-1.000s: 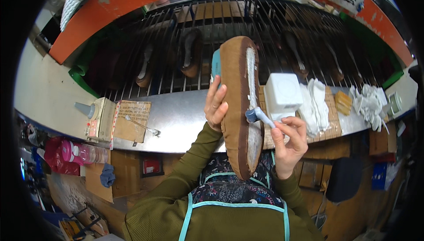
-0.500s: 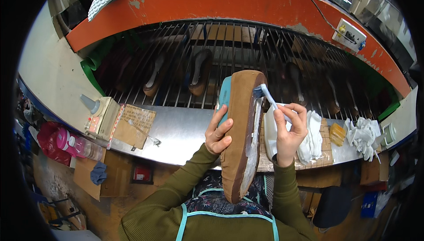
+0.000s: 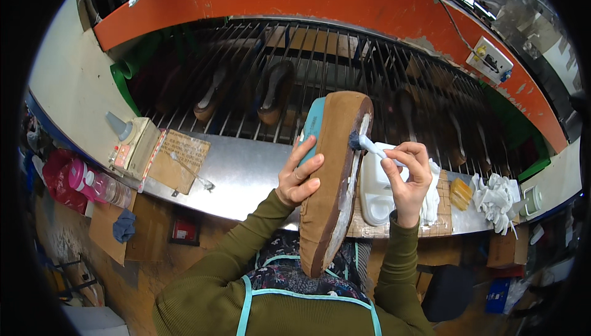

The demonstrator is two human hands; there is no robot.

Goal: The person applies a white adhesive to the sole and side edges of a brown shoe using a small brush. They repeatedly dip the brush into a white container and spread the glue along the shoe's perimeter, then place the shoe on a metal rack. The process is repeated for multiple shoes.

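Note:
A brown suede shoe upper (image 3: 329, 182) stands tilted on its side before me, a turquoise shoe last (image 3: 313, 128) showing at its left. My left hand (image 3: 300, 173) grips the last and the shoe from the left, its fingers wrapped against them. Pinched in my right hand (image 3: 409, 176) is a white-handled brush (image 3: 373, 147). Its dark bristles touch the shoe's edge near the upper end. Whitish coating covers a long strip along the underside rim. Behind the right hand, partly hidden, sits a white plastic container (image 3: 375, 200) on the bench.
A metal rack (image 3: 246, 89) beyond the bench holds several shoes beneath its bars. On the left stand a beige device (image 3: 134, 145) and a cardboard piece (image 3: 178, 163) with another brush. A yellow block (image 3: 460, 194) and white gloves (image 3: 494, 200) lie at the right.
The brush has moved slightly down along the shoe's edge. The whole view has shifted a little, and the white container shows more.

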